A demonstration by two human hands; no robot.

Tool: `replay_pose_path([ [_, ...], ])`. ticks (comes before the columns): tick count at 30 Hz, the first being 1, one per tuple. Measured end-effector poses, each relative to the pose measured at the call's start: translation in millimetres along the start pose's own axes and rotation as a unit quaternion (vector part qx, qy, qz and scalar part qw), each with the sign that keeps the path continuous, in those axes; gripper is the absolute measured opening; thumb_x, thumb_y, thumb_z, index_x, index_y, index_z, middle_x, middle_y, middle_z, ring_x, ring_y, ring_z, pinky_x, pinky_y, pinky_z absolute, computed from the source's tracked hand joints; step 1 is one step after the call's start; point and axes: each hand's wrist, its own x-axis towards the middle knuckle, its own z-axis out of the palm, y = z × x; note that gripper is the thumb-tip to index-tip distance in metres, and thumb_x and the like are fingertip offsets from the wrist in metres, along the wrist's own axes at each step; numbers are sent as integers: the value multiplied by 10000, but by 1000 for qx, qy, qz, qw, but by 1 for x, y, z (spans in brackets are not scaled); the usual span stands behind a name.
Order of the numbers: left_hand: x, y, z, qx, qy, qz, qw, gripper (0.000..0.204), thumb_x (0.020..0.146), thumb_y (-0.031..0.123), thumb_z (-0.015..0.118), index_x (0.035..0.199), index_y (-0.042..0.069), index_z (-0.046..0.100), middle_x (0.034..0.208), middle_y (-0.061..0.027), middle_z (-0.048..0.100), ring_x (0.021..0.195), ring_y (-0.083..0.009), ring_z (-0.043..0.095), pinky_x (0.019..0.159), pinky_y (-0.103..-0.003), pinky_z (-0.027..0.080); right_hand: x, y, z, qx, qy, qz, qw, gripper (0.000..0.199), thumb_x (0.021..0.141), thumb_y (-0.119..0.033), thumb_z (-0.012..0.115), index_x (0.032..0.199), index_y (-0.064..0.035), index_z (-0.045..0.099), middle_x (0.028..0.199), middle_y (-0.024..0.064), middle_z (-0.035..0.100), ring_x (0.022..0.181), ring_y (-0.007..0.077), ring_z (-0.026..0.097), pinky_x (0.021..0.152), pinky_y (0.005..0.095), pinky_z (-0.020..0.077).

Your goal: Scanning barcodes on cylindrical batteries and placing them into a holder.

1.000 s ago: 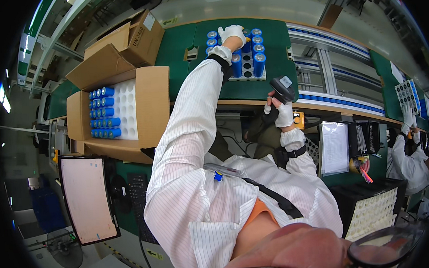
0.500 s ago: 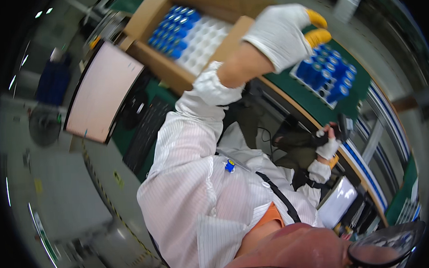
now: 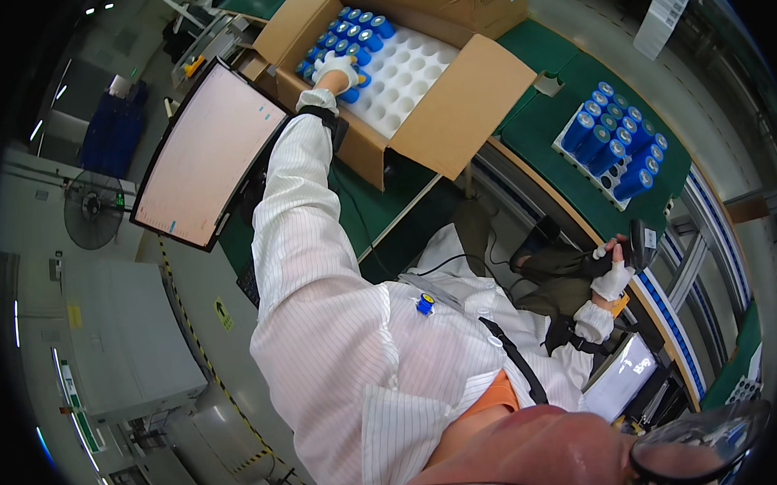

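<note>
- Left hand [image 3: 336, 69], upper frame: fingers closed on upright blue cylinders [image 3: 345, 38] in the cardboard box [image 3: 452, 118].
- Monitor [image 3: 203, 155] just left of it.
- Right hand [image 3: 613, 276], right: fingers clenched around a dark scanner [image 3: 642, 240], near the tray of cylinders [image 3: 614, 142] on the green tabletop [image 3: 548, 131].

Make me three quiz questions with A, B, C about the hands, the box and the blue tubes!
1. Where is the left hand?
A. in the box
B. on the monitor
C. on the fan

2. What colour are the tubes in the box?
A. red
B. blue
C. yellow

3. What does the right hand hold?
A. nothing
B. a cup
C. a scanner

Answers: 1 A, the gloved hand rests on the tubes inside the open box. 2 B, their tops and sides are blue. 3 C, its fingers wrap the dark scanner's handle.
</note>
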Motion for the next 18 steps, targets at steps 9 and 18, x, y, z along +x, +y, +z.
replay_pose_path([
  [9, 20, -23, 45, -56, 69, 22, 996, 582, 729, 427, 841, 1265, 303, 650, 1572, -69, 326, 1399, -369, 339, 1105, -444, 385, 2, 5, 4, -102, 7, -35, 994, 234, 932, -63, 627, 1145, 6, 563, 816, 80, 561, 664, 180, 557, 604, 314, 494],
  [18, 27, -33, 51, -204, 177, 97, 958, 551, 652, 277, 899, 1127, 66, 717, 1182, -149, 682, 1083, -302, 654, 967, -360, 505, -4, 4, 8, -115, 41, -23, 992, 221, 927, -63, 645, 1121, 30, 591, 847, 75, 607, 709, 154, 581, 635, 293, 498],
])
